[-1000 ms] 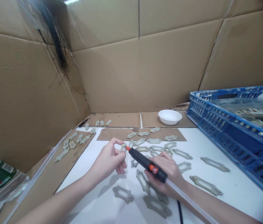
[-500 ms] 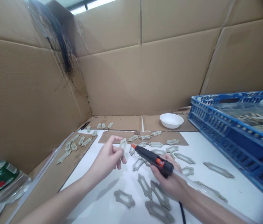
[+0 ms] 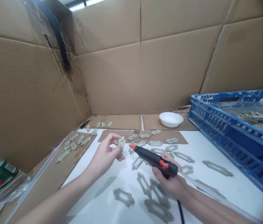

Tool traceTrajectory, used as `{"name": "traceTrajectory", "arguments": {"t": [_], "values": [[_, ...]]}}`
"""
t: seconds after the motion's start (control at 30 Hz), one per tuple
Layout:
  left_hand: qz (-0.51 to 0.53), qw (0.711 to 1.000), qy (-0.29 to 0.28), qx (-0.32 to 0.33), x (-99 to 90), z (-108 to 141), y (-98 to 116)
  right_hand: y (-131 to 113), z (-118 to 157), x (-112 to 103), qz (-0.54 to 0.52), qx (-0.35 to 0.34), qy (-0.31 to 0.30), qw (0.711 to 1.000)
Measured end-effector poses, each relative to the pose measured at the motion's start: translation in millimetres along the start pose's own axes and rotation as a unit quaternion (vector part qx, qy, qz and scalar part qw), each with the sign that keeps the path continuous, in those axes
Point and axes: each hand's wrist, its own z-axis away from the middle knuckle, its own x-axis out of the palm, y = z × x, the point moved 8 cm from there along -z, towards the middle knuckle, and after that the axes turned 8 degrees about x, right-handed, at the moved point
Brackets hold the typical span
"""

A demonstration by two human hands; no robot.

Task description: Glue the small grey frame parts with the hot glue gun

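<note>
Between thumb and fingers, my left hand (image 3: pixel 109 152) pinches a small grey-green frame-shaped piece (image 3: pixel 121 145), held upright above the white table (image 3: pixel 98 193). My right hand (image 3: pixel 172 180) is wrapped round a black glue gun (image 3: pixel 151 156) with a clear glue stick (image 3: pixel 199 184) in its back end. The gun's orange tip (image 3: pixel 132 146) points left, a short gap from the held piece. Several similar frame pieces lie below and beyond the gun, one of them (image 3: pixel 124 197) near the front.
A blue crate (image 3: pixel 227 137) of pieces stands at the right, and a white bowl (image 3: pixel 171 119) at the back. Cardboard strips (image 3: pixel 180 137) carry more pieces. A plastic bottle (image 3: pixel 2 179) lies at the left; cardboard walls (image 3: pixel 112 81) enclose the table.
The held piece and my left hand have shifted slightly left and turned a little. The glue gun has tilted slightly, its back end moving right, with its tip still near the piece.
</note>
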Motion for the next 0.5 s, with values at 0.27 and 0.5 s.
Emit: {"name": "traceTrajectory", "arguments": {"t": [0.27,0.5], "values": [[-0.047,0.998,0.007,0.036,-7.5,-6.0,4.6,17.8,5.7,10.1,0.039,0.061,-0.030,0.997],[0.006,0.999,0.039,0.037,-15.6,-7.1,10.8,18.5,8.3,17.6,0.047,0.057,-0.080,0.994]]}}
